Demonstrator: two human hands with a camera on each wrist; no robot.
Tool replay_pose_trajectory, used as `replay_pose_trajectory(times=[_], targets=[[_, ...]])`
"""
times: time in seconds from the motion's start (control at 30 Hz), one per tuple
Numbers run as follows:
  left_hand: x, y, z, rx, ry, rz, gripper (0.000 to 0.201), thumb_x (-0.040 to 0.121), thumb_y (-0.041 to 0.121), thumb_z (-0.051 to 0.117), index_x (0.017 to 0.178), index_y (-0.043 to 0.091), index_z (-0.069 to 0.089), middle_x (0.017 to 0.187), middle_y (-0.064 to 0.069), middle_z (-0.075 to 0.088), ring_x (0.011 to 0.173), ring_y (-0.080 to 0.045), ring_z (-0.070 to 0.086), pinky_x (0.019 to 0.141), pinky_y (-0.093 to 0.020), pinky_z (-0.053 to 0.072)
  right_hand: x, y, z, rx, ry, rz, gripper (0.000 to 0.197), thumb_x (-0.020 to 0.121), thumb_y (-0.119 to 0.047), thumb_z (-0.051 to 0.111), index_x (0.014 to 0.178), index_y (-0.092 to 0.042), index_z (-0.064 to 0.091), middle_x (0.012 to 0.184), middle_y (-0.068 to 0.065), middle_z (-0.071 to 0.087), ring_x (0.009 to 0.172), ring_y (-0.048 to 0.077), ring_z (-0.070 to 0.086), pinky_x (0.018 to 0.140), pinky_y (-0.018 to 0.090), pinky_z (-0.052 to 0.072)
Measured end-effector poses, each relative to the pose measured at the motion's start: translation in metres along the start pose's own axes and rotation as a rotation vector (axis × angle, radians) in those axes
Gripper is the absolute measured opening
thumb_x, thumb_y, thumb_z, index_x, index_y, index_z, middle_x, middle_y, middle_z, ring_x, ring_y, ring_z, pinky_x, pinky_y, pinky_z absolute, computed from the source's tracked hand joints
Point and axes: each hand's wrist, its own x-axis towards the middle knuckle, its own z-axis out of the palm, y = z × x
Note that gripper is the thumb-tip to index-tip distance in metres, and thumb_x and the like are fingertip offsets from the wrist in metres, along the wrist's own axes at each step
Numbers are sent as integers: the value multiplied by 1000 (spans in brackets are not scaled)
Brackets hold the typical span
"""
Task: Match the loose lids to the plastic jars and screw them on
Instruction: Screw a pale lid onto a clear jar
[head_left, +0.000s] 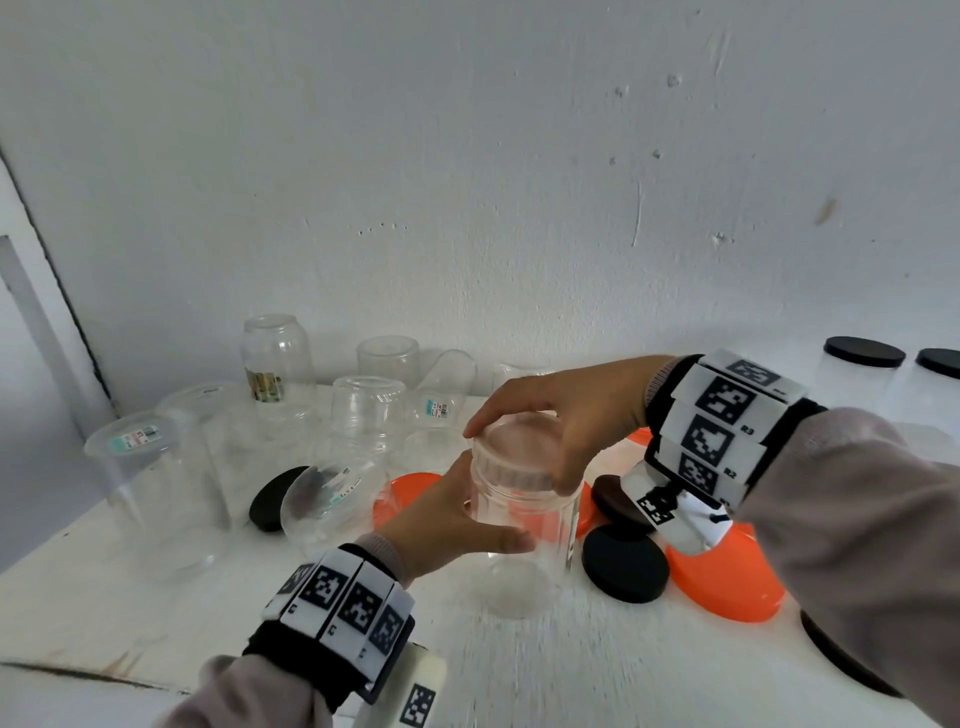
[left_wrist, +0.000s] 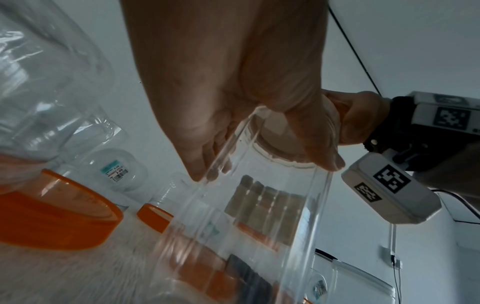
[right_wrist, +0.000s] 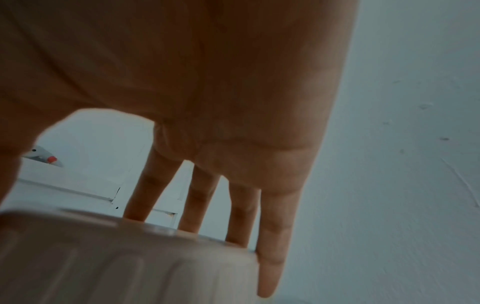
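A tall clear plastic jar (head_left: 524, 540) stands on the white table in the middle of the head view. My left hand (head_left: 457, 519) grips its upper body from the left, thumb in front. On its mouth sits a clear ribbed lid (head_left: 511, 452), and my right hand (head_left: 561, 415) grips it from above, fingers spread around the rim. The left wrist view shows the jar (left_wrist: 259, 216) from below with my left hand (left_wrist: 246, 123) wrapped round it. Close up in the right wrist view, the ribbed lid (right_wrist: 124, 259) fills the bottom, my right hand's fingers (right_wrist: 272, 246) down its side.
Several clear lidless jars (head_left: 363, 410) stand or lie at the back left. Orange lids (head_left: 727, 577) and black lids (head_left: 623, 564) lie right of the held jar. Two black-lidded jars (head_left: 862, 374) stand at the far right. A wall rises directly behind the table (head_left: 156, 613).
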Motion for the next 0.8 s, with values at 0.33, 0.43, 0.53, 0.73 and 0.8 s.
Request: replay_pose_trajectory(times=[0.33,0.43,0.53,0.73,0.8], targets=[[-1,3,0,-15,-28,2,89,74,9,79,144,24,26,138,11,50,126,0,47,106,-23,40,6,-1,-3,-172,8,17,77,68,-41,82,130,-58,39,133,-23,35,127,4,33,108,36,34],[-1,2,1,-20,-17,12,93,70,16,82,144,26,27,139,9,50,129,-5,45,111,-35,36,9,-2,2,-233,49,76,78,65,-60,76,132,-55,37,129,-21,38,120,6,38,102,35,38],[-1,0,2,-20,8,4,98,62,30,85,143,28,30,137,9,51,130,-9,45,112,-41,35,14,-2,12,-248,102,175,81,61,-76,66,131,-47,36,124,-12,46,100,14,61,83,33,53],[0,-2,2,-3,22,-21,94,63,30,85,141,32,31,134,12,53,126,-6,47,109,-33,38,12,0,11,-167,60,201,90,66,-70,68,142,-48,24,145,-10,35,130,17,40,104,41,38],[0,-3,2,7,23,-30,90,66,27,84,139,34,32,131,14,54,124,-4,48,103,-24,40,8,0,9,-93,26,165,89,72,-53,75,143,-49,22,147,-15,30,134,13,31,105,33,32]])
